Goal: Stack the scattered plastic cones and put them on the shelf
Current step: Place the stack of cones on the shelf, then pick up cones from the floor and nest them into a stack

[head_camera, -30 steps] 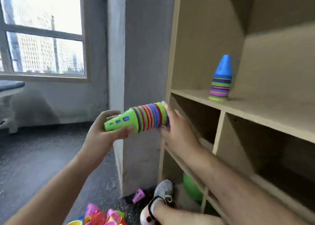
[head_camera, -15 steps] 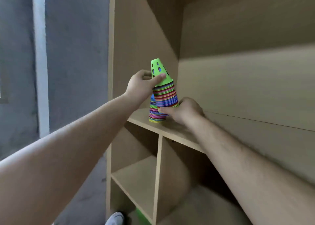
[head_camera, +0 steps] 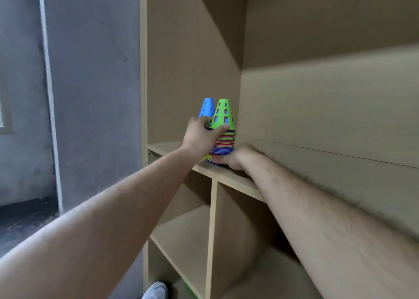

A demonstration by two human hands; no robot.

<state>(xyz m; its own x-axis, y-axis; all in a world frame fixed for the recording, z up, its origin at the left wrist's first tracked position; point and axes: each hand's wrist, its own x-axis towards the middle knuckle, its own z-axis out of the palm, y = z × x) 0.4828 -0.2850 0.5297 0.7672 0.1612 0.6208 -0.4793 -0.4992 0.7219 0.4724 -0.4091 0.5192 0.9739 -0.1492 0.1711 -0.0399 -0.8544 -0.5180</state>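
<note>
Green plastic fills my left hand: fingers and thumb are curled round the holed green cone that tops the stack of cones, the thumb lying across the front just above the striped rims. My right hand is down at the foot of the same stack, fingers curled in against the lowest rims and gripping them, the wrist lying on the shelf board. Between the two hands the stack stands upright, its many-coloured rims packed tight under the green top. Its base is down at the board, near the front edge and toward the board's left end. My fingers cover the bottom rim, so I cannot tell whether it rests fully on the wood. Just behind it and to the left, closer to the side panel, stands a blue-topped stack, mostly hidden by my left hand. Both stacks share one compartment of the wooden shelf unit. Below the board an upright divider splits the lower compartments. A grey wall runs left of the unit, with dark floor at its foot, and the toe of my white shoe shows at the bottom edge.
</note>
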